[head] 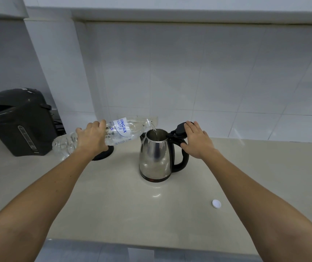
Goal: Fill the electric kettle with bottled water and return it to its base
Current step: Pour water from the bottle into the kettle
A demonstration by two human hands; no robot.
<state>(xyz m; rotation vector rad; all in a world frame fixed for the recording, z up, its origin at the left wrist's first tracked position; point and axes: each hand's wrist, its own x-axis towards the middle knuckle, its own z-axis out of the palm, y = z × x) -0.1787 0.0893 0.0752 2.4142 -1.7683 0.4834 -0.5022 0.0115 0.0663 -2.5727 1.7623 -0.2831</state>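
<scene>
I see the steel kettle (156, 157) standing on the pale counter (113, 195), off its black base (104, 154), lid tipped back. A thin stream of water falls from the bottle (117, 133) into its mouth. My left hand (92, 138) wraps closed around the bottle's middle, tilting it neck-down; my right hand (197, 140) lies with its fingers loosely spread over the lid and handle top, steadying rather than gripping. The soft bottle could buckle under my squeeze and surge, sending water past the rim onto the counter, toward the base just behind my left hand. The white cap (216, 203) lies well apart, near the counter's front.
</scene>
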